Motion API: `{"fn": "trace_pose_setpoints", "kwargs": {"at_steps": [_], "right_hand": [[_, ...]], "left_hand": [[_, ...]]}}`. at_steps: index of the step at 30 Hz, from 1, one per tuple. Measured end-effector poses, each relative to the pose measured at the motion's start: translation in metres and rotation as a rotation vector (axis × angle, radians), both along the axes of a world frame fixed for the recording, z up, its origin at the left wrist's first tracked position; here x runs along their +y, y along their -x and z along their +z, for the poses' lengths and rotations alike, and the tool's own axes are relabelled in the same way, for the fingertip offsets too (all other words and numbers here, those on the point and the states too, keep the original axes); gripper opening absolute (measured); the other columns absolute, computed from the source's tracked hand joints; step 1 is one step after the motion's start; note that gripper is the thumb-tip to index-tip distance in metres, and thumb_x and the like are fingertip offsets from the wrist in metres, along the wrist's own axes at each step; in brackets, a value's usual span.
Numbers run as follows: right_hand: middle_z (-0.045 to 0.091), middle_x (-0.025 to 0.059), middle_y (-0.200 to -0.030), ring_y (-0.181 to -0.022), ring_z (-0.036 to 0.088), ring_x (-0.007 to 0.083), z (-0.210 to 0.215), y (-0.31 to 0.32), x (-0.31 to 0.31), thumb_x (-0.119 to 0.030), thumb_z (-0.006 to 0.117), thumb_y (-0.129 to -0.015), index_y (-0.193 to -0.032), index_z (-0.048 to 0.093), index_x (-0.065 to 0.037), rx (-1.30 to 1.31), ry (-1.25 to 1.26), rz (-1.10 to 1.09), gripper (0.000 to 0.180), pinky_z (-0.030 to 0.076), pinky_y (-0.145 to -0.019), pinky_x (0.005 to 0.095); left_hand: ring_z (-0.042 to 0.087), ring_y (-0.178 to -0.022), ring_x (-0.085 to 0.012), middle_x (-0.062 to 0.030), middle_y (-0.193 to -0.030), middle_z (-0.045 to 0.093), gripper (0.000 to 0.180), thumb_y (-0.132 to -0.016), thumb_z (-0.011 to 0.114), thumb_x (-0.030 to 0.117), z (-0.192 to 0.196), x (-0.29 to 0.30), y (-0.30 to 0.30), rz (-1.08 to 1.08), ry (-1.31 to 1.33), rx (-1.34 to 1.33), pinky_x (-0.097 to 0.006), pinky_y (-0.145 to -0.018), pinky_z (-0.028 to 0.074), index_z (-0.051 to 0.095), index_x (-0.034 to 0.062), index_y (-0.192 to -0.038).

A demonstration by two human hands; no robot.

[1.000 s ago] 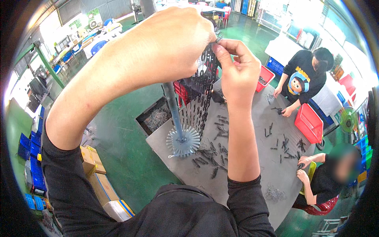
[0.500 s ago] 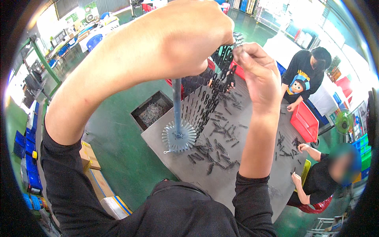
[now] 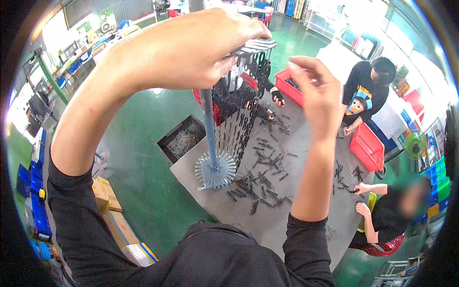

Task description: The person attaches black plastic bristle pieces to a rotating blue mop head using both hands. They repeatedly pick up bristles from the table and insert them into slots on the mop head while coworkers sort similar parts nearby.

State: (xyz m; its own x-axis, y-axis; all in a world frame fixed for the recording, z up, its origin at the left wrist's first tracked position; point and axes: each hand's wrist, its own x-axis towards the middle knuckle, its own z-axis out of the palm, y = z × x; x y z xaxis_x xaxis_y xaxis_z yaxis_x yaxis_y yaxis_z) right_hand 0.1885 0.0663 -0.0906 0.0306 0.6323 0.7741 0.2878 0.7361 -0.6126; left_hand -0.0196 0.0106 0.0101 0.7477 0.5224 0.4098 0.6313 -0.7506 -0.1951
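Observation:
A grey metal pole [image 3: 208,115] rises in front of me from a toothed round metal plate [image 3: 215,170] at its foot. Strings of black link-like pieces [image 3: 244,112] hang beside it from a slatted metal rack [image 3: 258,45]. My left hand [image 3: 229,40] reaches over the top, its fingers curled onto this rack; the palm side is hidden. Apart from the rack, to its right, my right hand [image 3: 318,91] is raised with thumb and fingers spread. It is slightly blurred, and nothing shows in it.
Loose black pieces [image 3: 267,158] lie scattered on the grey table [image 3: 306,239]. Beside it stands a bin of metal bits [image 3: 184,138]. Red trays [image 3: 368,147] sit near a standing person [image 3: 368,91] and a seated person [image 3: 392,215]. Another person's gloved hand [image 3: 277,97] is behind the strings.
My right hand has come away from the rack and its pinched fingers have opened. My left hand has shifted left, and the rack with its strings now shows more fully.

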Motion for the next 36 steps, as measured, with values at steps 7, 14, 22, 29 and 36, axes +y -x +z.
{"fn": "trace_pose_setpoints", "kwargs": {"at_steps": [7,14,22,29,36], "right_hand": [[0.065,0.0081,-0.071,-0.06,0.055,0.0087,0.007,0.046,-0.019,-0.006,0.068,-0.077,-0.085,0.067,0.002,0.202,0.093,0.081,0.012,0.043,-0.057,0.0242],[0.064,0.0013,-0.074,-0.067,0.056,0.0064,0.005,0.039,-0.013,-0.002,0.065,-0.08,-0.086,0.066,0.002,0.332,0.099,0.326,0.008,0.044,-0.062,0.0203],[0.066,0.0049,-0.086,-0.077,0.06,0.0116,-0.007,-0.038,0.002,-0.006,0.068,-0.079,-0.09,0.068,0.001,0.339,0.271,0.364,0.013,0.045,-0.077,0.0234],[0.066,0.0106,-0.083,-0.072,0.06,0.0175,-0.007,-0.04,0.014,-0.016,0.072,-0.073,-0.089,0.069,-0.003,-0.351,0.153,-0.311,0.021,0.046,-0.071,0.0299],[0.065,0.01,-0.078,-0.068,0.059,0.0203,-0.001,0.053,0.002,-0.013,0.07,-0.074,-0.086,0.067,-0.002,0.133,-0.063,0.084,0.016,0.046,-0.066,0.0311]], "left_hand": [[0.059,-0.097,-0.0349,-0.0203,-0.103,0.062,0.041,-0.072,0.061,0.005,0.009,-0.003,-0.017,0.208,-0.024,0.173,-0.041,-0.088,0.046,0.057,-0.0023,-0.112],[0.059,-0.095,-0.0366,-0.02,-0.101,0.063,0.039,-0.07,0.057,-0.003,0.007,-0.003,-0.025,0.274,-0.019,0.179,-0.041,-0.084,0.047,0.061,-0.001,-0.108],[0.058,-0.102,-0.036,-0.0194,-0.107,0.062,0.044,-0.07,0.054,-0.005,0.001,0.0,-0.003,0.084,-0.151,0.102,-0.04,-0.09,0.045,0.06,0.0006,-0.113],[0.059,-0.102,-0.0332,-0.019,-0.11,0.061,0.045,-0.074,0.057,0.001,0.007,-0.001,0.011,0.042,0.148,-0.061,-0.039,-0.093,0.044,0.054,-0.0004,-0.119],[0.059,-0.1,-0.0336,-0.0206,-0.105,0.061,0.042,-0.072,0.06,0.004,0.011,-0.009,-0.008,0.169,0.0,0.051,-0.039,-0.09,0.045,0.056,-0.0035,-0.113]]}}
